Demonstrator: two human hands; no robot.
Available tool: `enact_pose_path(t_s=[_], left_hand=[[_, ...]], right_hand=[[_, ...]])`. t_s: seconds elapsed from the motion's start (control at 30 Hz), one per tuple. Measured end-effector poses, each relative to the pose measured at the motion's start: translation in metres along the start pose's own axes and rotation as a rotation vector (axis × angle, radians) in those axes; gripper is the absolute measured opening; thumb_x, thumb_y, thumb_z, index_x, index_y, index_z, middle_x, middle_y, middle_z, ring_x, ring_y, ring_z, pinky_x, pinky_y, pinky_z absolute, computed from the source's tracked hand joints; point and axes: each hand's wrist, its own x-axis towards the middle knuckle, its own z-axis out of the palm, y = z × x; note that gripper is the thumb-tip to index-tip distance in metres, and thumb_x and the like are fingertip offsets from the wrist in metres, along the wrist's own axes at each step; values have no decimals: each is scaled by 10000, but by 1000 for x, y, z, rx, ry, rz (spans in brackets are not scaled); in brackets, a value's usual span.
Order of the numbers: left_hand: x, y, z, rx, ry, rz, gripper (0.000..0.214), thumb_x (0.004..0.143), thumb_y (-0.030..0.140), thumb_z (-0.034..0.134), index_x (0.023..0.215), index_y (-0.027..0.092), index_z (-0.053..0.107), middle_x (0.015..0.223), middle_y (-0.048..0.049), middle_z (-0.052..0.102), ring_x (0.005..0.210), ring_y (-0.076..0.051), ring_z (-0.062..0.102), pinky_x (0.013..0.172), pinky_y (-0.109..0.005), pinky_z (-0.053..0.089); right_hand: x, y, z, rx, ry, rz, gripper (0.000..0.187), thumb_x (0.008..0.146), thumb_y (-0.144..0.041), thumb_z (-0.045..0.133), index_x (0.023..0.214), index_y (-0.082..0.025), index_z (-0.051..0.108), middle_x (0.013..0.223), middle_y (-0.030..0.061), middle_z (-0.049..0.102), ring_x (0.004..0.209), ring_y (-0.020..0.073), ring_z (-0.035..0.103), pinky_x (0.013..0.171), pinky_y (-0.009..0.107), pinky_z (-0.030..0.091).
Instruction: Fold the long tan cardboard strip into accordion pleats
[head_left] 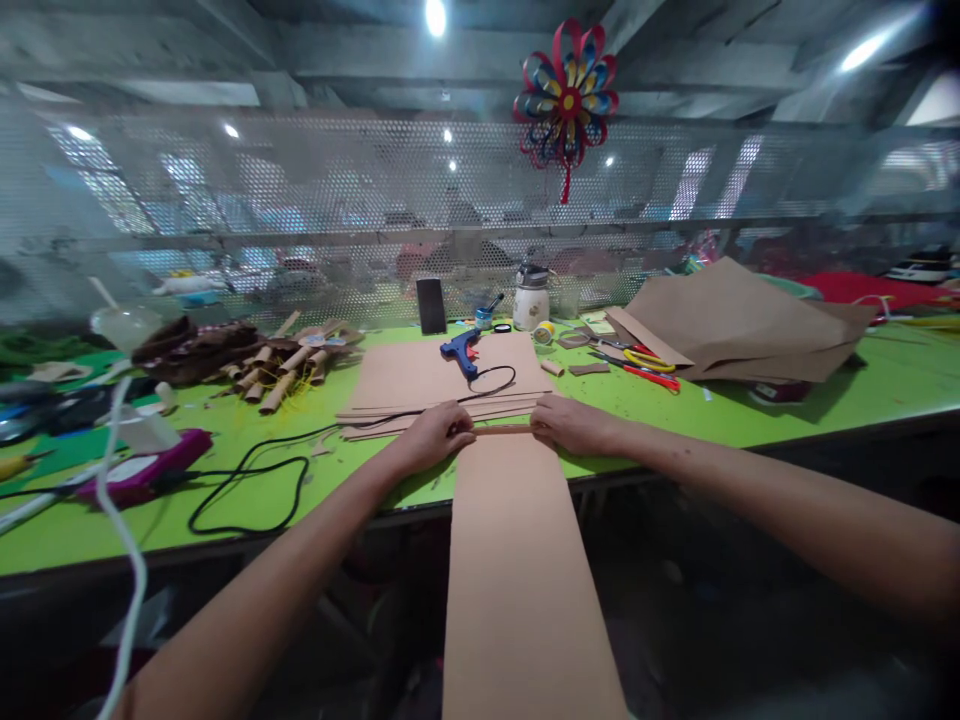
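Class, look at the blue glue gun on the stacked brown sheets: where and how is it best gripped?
Probably by its handle, coming from the near side: the blue glue gun lies flat with that handle slanting toward the viewer. Avoid squeezing the red trigger, and mind the black cable looping near the handle's end.

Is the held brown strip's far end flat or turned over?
Apparently turned over: a narrow band crosses the brown strip between left hand and right hand; fold or roll unclear.
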Motion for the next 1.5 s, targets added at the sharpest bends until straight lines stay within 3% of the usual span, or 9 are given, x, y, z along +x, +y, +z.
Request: enact_pose_path(t_s=[0.23, 0.5, 0.6, 0.8, 0.9, 1.0, 1.13, 1.27, 1.5], left_hand=[[2, 2, 2, 104, 0, 82, 95, 817, 192, 506, 726, 169, 493, 787, -26, 495, 711, -141, 462, 635, -245, 374], [-2, 18, -5, 426, -11, 329, 137, 865, 208, 452, 765, 158, 531, 815, -63, 473, 752, -177, 431, 670, -283, 364], [-6, 26, -10, 481, -33, 362, 192, 892, 206, 416, 778, 158, 563, 820, -69, 491, 774, -182, 440, 698, -290, 369], [-3, 27, -21, 324, -85, 236, 196, 818, 173, 450, 800, 142, 644, 847, -83, 568, 786, -170, 496, 712, -268, 393], [17, 27, -25, 142, -119, 38, 249, 807, 259, 452, 770, 144, 669, 785, -52, 607, 728, -149, 518, 672, -241, 391], [41, 34, -25, 34, -180, -145, 454, 880, 390, 321, 721, 116, 646, 605, -23, 558, 569, -119, 463, 561, -222, 348], [55, 48, -23, 55, -275, -109, 489, 875, 452, 326, 676, 113, 617, 541, -7, 491, 511, -108, 383, 499, -225, 281], [49, 53, -25, -36, -314, -86, 513, 875, 500, 312, 683, 115, 591, 573, -1, 471, 549, -109, 396, 505, -218, 280], [40, 35, -15, -260, -318, -156, 508, 810, 598, 380, 629, 138, 499, 574, 30, 378, 526, -86, 316, 465, -202, 254]], right_hand=[[1, -3, -6, -1, -50, 35, 64, 847, -186, 518, 799, -148, 537, 826, 81, 557, 747, 177, 492, 639, 279, 357], [2, -13, -13, -268, -95, -178, 120, 874, -175, 467, 829, -111, 558, 832, 109, 565, 792, 200, 483, 699, 310, 368], [5, -19, -16, -397, -152, -231, 146, 885, -159, 446, 835, -97, 568, 809, 108, 574, 791, 207, 494, 706, 321, 367], [7, -29, -17, -490, -181, -222, 211, 905, -209, 420, 850, -81, 579, 785, 125, 590, 761, 221, 510, 655, 332, 370], [5, -31, -17, -521, -149, -230, 185, 895, -184, 425, 865, -82, 576, 787, 124, 587, 756, 222, 505, 631, 327, 364], [2, -29, -13, -541, -36, -238, 160, 887, -149, 418, 864, -97, 567, 788, 107, 575, 750, 218, 493, 608, 317, 352], [-6, -24, -5, -534, 166, -212, 181, 872, -115, 412, 759, -118, 553, 750, 91, 546, 718, 203, 462, 578, 303, 331], [-13, -23, -2, -489, 309, -184, 229, 876, -95, 395, 702, -129, 540, 710, 76, 511, 706, 189, 433, 597, 300, 339], [-8, -27, -6, -367, 315, -159, 204, 856, -72, 417, 710, -125, 549, 736, 75, 517, 736, 183, 443, 669, 313, 386]])
